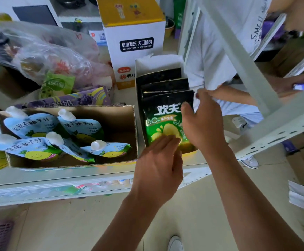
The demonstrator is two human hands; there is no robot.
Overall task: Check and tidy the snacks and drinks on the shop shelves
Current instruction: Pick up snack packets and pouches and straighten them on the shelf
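1. Both forearms reach in from the bottom edge, nearest the camera, toward the shelf [39, 180] — a pale metal shelf that carries all the stock and is the largest thing here.

2. Behind and to the left, a heap of clear plastic bags [44, 57] with mixed snacks lies slumped and unsorted; I judge this the biggest piece of tidying left.

3. At the back stands a tall white and yellow carton [133, 42], upright and closed on the side that shows; it looks in order.

4. Left of the hands, an open brown cardboard tray [115, 124] holds the spouted juice pouches [82, 127]. They lean at different angles, some overlapping, with a bare patch at the tray's right end — not yet straightened, by my reading.

5. Just right of that tray, a narrow white display box [158, 62] holds the green and black pouches [162, 122] standing in a row, front one facing out. This row looks nearly neat, and is the step in hand.

6. My right hand [203, 124] is curled on the right edge of the front pouch, fingers narrow, thumb at the top corner, holding it upright.

7. My left hand [158, 165] is loosely open, fingertips touching the pouch's lower front, holding nothing.

8. Another person stands beyond the shelf post, hands near the box's right side.
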